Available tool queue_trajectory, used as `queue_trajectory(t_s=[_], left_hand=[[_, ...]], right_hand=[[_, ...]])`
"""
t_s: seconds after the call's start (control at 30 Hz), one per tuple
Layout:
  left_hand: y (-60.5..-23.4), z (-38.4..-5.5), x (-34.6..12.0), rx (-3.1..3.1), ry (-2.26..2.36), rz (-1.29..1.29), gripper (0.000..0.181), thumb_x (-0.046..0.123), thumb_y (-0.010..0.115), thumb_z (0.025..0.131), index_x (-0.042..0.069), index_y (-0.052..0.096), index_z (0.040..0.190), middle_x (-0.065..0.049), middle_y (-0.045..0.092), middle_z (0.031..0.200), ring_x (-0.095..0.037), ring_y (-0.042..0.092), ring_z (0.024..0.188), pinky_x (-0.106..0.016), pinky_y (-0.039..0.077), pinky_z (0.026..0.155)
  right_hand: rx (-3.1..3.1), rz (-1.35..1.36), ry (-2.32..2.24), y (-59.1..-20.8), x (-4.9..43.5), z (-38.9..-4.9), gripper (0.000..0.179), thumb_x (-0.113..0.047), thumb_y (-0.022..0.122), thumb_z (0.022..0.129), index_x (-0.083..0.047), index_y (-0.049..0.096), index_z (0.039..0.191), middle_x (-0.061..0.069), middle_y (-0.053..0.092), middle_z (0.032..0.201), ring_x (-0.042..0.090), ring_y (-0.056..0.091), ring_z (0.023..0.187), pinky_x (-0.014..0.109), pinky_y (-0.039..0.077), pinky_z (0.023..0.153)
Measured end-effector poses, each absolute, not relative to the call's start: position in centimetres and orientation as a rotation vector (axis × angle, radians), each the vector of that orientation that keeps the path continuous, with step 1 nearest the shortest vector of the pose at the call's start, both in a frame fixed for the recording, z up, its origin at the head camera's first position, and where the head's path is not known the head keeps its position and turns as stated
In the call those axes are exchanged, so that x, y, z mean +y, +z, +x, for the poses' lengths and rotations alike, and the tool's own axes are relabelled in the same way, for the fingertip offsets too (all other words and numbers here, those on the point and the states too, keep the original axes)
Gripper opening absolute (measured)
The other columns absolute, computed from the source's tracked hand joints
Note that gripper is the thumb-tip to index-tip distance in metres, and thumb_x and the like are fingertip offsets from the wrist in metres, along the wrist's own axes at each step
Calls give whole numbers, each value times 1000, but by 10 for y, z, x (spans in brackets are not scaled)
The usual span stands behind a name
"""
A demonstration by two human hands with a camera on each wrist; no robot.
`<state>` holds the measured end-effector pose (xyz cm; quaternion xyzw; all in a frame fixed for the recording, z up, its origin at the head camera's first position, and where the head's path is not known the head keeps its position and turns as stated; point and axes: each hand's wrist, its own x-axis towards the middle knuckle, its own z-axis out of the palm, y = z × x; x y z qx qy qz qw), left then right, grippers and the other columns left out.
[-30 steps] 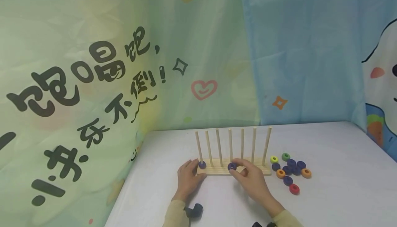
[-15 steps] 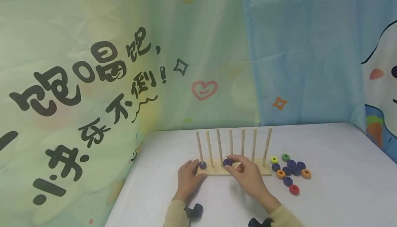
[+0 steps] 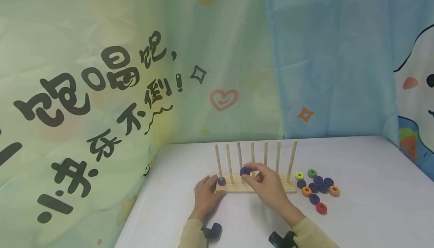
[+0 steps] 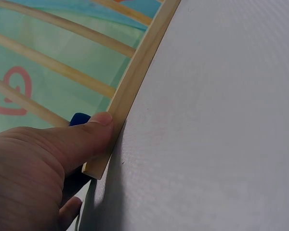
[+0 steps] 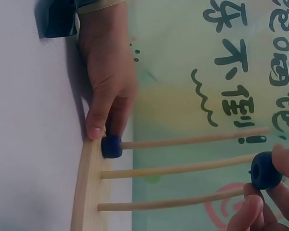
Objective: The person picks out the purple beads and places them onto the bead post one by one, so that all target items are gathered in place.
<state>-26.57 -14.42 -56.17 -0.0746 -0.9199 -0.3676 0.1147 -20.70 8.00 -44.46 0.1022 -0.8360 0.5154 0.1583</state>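
A wooden peg rack [image 3: 234,188] with a row of upright pegs stands on the table. At its left end my left hand [image 3: 205,197] grips the base, the thumb [image 4: 94,134] along the front edge and the other fingers behind. Beside that hand, a dark blue bead [image 5: 111,147] sits at the foot of the leftmost peg. My right hand [image 3: 268,184] pinches another dark blue bead [image 3: 245,171] between thumb and fingertips. It is raised above the base, overlapping the third peg from the left in the head view; its hole shows in the right wrist view.
To the right of the rack lie loose beads: several dark blue ones [image 3: 314,199], a yellow [image 3: 299,176], a green [image 3: 312,173], two orange [image 3: 334,191] and a red [image 3: 321,208]. A printed curtain [image 3: 237,52] hangs behind the white table [image 3: 366,202].
My right hand has moved left and upward with the blue bead, from near the fourth peg to near the third. The left hand stays at the rack's end.
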Motion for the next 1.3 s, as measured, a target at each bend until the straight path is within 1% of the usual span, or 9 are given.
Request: queue_trajectory(t_s=[0.2,0.47,0.73,0.87,1.1,1.3], left_hand=[[-560,-265,-145,-2697,-1087,-217,60,31,81,76,8,62,129,-10,62,131,-36,44,131,-59,26,111],[-562,-267,-145,-2693,-1076,-222,61,32,81,76,9,62,129,-9,62,131,-36,45,131,-59,26,111],[-559,-266,-145,-2710,-1086,-218,61,32,81,76,9,62,130,-10,61,133,-36,44,132,-58,26,112],[-560,-266,-146,-2707,-1087,-230,61,32,80,77,9,62,130,-9,61,132,-36,44,132,-59,26,112],[-561,-266,-145,-2721,-1066,-212,61,34,80,77,11,62,130,-7,61,133,-35,44,132,-58,26,112],[-561,-266,-145,-2698,-1057,-230,60,31,80,77,9,63,129,-8,63,131,-35,45,131,-57,27,112]], right_hand=[[-2356,362,1457,-436,77,-210,30,-21,76,86,-15,69,114,-4,67,98,9,49,56,21,40,44],[-2288,463,1447,-423,75,-212,29,-20,75,87,-12,69,114,-3,67,97,8,49,57,21,41,46],[-2272,510,1437,-413,70,-213,30,-22,76,86,-17,69,115,-5,68,98,8,50,56,22,43,48],[-2251,542,1443,-408,67,-214,30,-21,76,86,-17,70,115,-5,68,99,8,50,56,22,43,48],[-2257,573,1436,-397,63,-217,32,-21,76,85,-15,69,116,-4,69,103,8,52,59,23,46,50],[-2267,563,1434,-386,58,-223,33,-18,75,86,-13,68,118,-2,70,105,8,56,61,24,49,52]])
